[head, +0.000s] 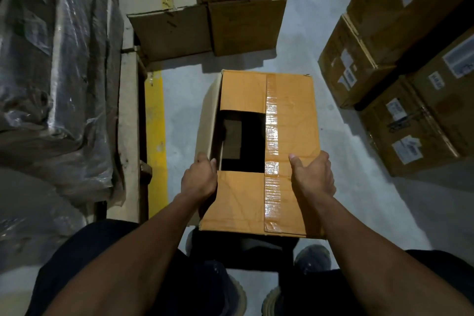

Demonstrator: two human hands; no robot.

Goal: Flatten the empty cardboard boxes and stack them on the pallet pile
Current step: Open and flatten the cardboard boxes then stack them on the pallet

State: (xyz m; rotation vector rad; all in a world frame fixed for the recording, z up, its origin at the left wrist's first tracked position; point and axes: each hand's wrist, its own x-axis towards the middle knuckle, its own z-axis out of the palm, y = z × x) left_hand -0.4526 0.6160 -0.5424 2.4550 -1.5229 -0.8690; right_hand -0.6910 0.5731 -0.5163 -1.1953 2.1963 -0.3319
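Observation:
An orange-brown cardboard box (259,202) hangs in front of me, above the grey floor. Clear tape runs down its top face, and a rectangular gap in that face shows a dark inside. My left hand (198,179) grips the box's left edge, fingers curled over it beside the gap. My right hand (314,174) holds the right edge, thumb on the top face and the fingers wrapped down the side out of sight. Along the left stands a wooden pallet (129,115) bearing a plastic-wrapped pile (56,79).
Brown cartons (205,23) are stacked straight ahead on the floor. More labelled cartons (410,79) stand in a stack at the right. A yellow floor line (155,136) runs beside the pallet. My shoes (310,261) show below the box.

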